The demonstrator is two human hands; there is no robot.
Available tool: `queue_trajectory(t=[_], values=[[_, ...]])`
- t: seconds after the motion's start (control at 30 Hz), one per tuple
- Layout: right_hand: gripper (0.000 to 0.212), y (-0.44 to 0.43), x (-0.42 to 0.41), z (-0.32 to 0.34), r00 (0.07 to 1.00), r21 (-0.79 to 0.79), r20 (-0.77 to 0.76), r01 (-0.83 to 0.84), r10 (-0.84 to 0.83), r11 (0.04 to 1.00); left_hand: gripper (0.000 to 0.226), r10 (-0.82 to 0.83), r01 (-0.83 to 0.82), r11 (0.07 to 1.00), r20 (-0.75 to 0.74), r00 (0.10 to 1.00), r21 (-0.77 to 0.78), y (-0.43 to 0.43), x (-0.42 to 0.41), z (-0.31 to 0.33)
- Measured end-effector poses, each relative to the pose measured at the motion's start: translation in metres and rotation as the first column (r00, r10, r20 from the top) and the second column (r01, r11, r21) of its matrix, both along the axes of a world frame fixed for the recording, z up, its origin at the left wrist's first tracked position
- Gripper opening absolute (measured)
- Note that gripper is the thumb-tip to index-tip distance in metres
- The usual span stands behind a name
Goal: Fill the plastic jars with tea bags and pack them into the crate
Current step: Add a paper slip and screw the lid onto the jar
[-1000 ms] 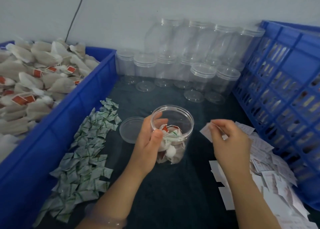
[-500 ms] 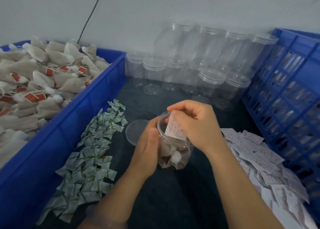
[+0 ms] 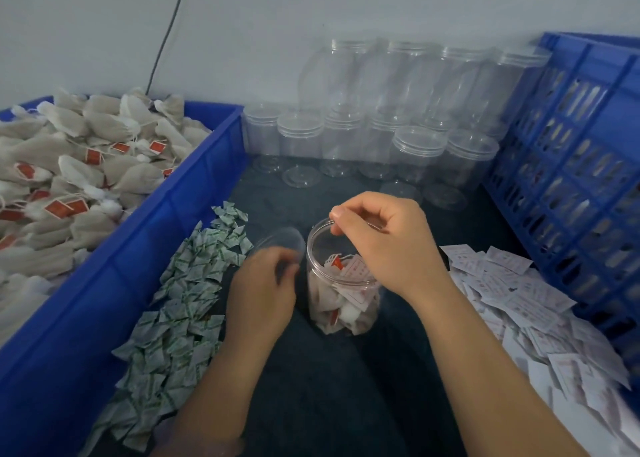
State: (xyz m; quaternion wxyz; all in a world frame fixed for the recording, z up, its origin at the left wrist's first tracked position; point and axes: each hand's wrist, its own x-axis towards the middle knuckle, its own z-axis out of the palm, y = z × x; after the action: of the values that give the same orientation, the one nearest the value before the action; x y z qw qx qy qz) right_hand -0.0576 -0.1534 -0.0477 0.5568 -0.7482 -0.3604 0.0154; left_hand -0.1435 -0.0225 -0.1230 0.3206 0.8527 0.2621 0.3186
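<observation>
an open clear jar (image 3: 341,304) stands upright on the dark bench (image 3: 346,394), right in front of you, mouth facing up. it is partly filled with tea bags (image 3: 332,300), and a white paper slip (image 3: 358,288) rests on top of them.

your right hand (image 3: 384,245) hovers over the jar's mouth with its fingers curled and thumb against forefinger near the far rim. you cannot tell whether it pinches the rim or holds nothing.

your left hand (image 3: 263,287) is just left of the jar and blurred. its fingers curl at the near edge of the clear lid (image 3: 278,243) and seem to hold it, tipped up off the bench.

the relation that matters: the lid lies just beside the jar's mouth, on its left, and your left hand is the one nearer to it. closing the jar looks like the step in hand. the lid would need to travel a short way right and settle flat on the upright mouth, and your right hand sits in that path now.

the blue crate (image 3: 571,186) for packing stands well to your right, nearer your right hand. a blue bin (image 3: 166,228) heaped with loose tea bags is on your left, and empty jars (image 3: 346,138) line the wall behind.
</observation>
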Motion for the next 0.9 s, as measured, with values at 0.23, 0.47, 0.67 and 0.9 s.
queue_trajectory(t=[0.23,0.47,0.67,0.9], values=[[0.067,-0.005,0.001,0.001,0.998,-0.013,0.028,-0.061,0.062,0.998,0.014,0.248,0.712,0.242,0.752,0.611,-0.659,0.003,-0.011,0.034],[0.111,-0.004,-0.006,0.006,0.940,-0.264,0.267,-0.140,0.212,0.954,0.024,-0.008,0.727,0.216,0.743,0.669,-0.652,-0.012,-0.014,0.036],[0.093,-0.007,-0.006,0.009,0.957,-0.272,0.248,-0.082,0.152,0.959,0.030,-0.067,0.593,0.557,0.681,0.729,-0.581,-0.009,-0.011,0.028],[0.082,-0.019,0.004,0.012,0.976,-0.269,0.127,-0.135,0.174,0.954,0.086,-0.320,0.585,0.599,0.506,0.801,-0.547,-0.024,0.002,0.013]])
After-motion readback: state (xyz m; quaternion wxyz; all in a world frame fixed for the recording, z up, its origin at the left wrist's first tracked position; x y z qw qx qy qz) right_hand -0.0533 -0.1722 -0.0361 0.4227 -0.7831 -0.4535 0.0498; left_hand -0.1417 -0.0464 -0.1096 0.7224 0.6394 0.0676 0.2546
